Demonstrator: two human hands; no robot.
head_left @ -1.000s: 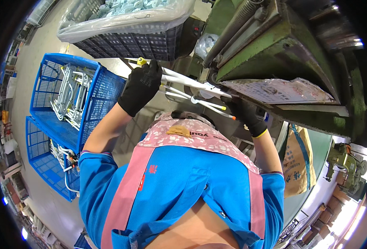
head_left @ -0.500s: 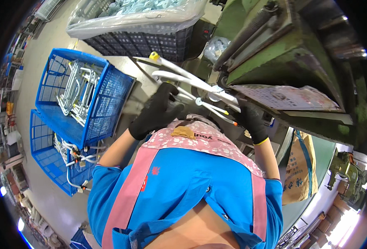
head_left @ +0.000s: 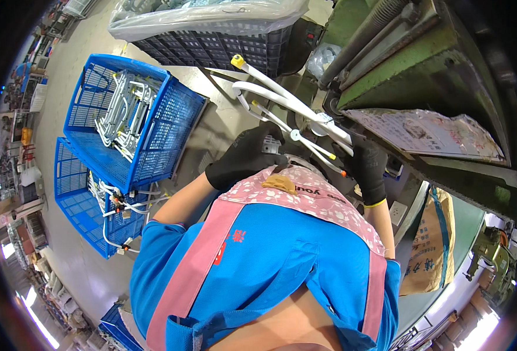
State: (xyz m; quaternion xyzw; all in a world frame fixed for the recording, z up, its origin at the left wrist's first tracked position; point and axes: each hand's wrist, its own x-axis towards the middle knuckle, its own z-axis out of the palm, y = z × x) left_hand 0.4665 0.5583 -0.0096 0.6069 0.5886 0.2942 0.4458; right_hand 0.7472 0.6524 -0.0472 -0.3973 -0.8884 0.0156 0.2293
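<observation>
A folding frame of white bent tubes [head_left: 290,104] slants in front of me, with round pale joint discs and yellow and orange tips. My right hand [head_left: 368,167], in a black glove, closes round the frame's lower right end; some of its fingers are hidden. My left hand [head_left: 244,157], also black-gloved, is below the thinner tubes near my apron. Between its thumb and fingers sits a small light-grey ribbed piece [head_left: 271,144], whose kind I cannot make out.
Two blue plastic baskets [head_left: 176,126] with white tube frames stand at the left. A black crate [head_left: 211,50] lined with clear plastic is at the far side. The green machine [head_left: 422,88] looms on the right, above a brown sack [head_left: 431,245].
My left hand has moved toward the apron, and the grey piece now shows in its fingers. The tube frame stays in my right hand. The whole view has shifted slightly.
</observation>
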